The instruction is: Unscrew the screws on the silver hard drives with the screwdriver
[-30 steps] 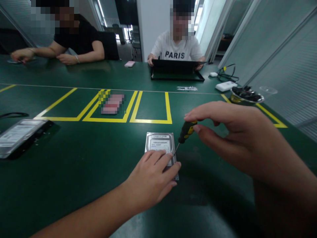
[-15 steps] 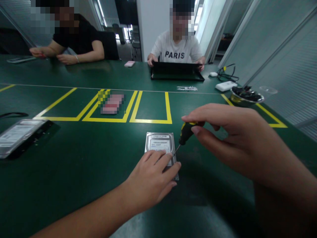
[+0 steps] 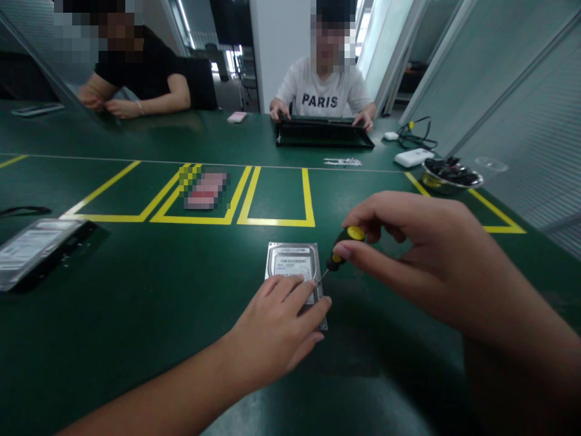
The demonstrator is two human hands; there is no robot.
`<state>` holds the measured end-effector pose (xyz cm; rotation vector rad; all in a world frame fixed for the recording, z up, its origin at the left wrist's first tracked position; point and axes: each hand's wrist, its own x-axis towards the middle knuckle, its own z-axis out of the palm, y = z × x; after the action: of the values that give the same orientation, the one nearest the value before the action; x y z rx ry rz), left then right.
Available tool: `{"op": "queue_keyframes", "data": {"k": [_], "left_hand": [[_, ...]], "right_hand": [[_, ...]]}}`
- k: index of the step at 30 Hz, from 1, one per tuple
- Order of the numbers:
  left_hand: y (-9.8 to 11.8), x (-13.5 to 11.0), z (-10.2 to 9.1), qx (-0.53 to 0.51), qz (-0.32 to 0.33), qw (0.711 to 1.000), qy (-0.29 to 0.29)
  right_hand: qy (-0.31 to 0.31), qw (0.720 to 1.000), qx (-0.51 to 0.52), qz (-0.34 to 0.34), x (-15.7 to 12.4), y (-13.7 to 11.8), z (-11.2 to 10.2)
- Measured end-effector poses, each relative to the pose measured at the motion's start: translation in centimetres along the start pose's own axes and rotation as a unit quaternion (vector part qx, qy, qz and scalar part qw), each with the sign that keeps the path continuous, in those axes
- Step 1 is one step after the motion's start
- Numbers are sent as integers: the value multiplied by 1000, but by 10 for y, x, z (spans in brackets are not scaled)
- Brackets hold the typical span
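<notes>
A silver hard drive point(image 3: 293, 251) with a white label lies on the green table in front of me. My left hand point(image 3: 284, 321) is laid across its lower part and holds it, the fingers curling over toward its right edge and hiding much of the label. In my right hand point(image 3: 408, 248) is a short screwdriver point(image 3: 334, 260) with a black and yellow handle, gripped between thumb and fingers. It leans to the right, and its thin shaft meets the drive's right side close to my left fingertips. Whatever sits under the tip is too small to make out.
Another drive-like metal unit point(image 3: 40, 248) lies at the left. Yellow tape point(image 3: 276, 222) marks boxes beyond my hands, one with a blurred pink item point(image 3: 206, 191). A bowl of dark pieces point(image 3: 451, 177) stands at the right. Across the table, a person holds a black frame point(image 3: 324, 144); another sits left.
My right thumb and fingers have shifted on the screwdriver handle, which has turned and shows more yellow. My left hand and the hard drive stay put. Across the table, the black frame's upper part tilts lower.
</notes>
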<state>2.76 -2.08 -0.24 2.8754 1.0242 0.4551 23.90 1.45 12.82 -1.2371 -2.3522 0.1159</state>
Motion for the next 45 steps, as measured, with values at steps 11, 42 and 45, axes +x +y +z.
{"op": "queue_keyframes", "data": {"k": [11, 42, 45], "left_hand": [[2, 0, -1, 8, -15, 1000, 5], [3, -2, 1, 44, -65, 997, 6], [2, -2, 1, 43, -62, 997, 3]], "right_hand": [[-59, 998, -2, 20, 1, 0, 3], [113, 979, -169, 3, -21, -17, -16], [89, 982, -165, -25, -26, -23, -12]]}}
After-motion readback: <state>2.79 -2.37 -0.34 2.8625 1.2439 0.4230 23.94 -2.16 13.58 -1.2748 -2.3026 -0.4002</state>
